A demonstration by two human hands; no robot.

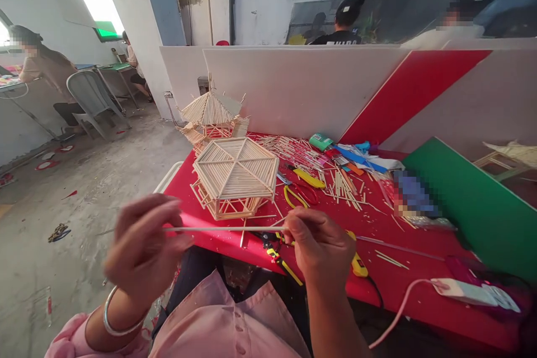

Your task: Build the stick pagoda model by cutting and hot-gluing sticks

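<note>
A thin wooden stick (235,229) stretches level between my two hands, above the near edge of the red table. My right hand (321,240) pinches its right end between thumb and fingers. Around its left part, my left hand (146,246) has its fingers closed, though motion smears them. Just beyond the stick stands a six-sided stick model (237,173) with a flat, panelled top. Behind it is a second stick model (212,109) with a pointed roof. Yellow-handled pliers (295,197) and a black-and-yellow tool (283,263) lie close to my right hand.
Loose sticks (289,151) and a yellow utility knife (309,178) lie on the red table (403,279). A green board (465,201) leans at the right, near a white power strip (474,293). White panels (285,84) stand behind. Several people sit farther off.
</note>
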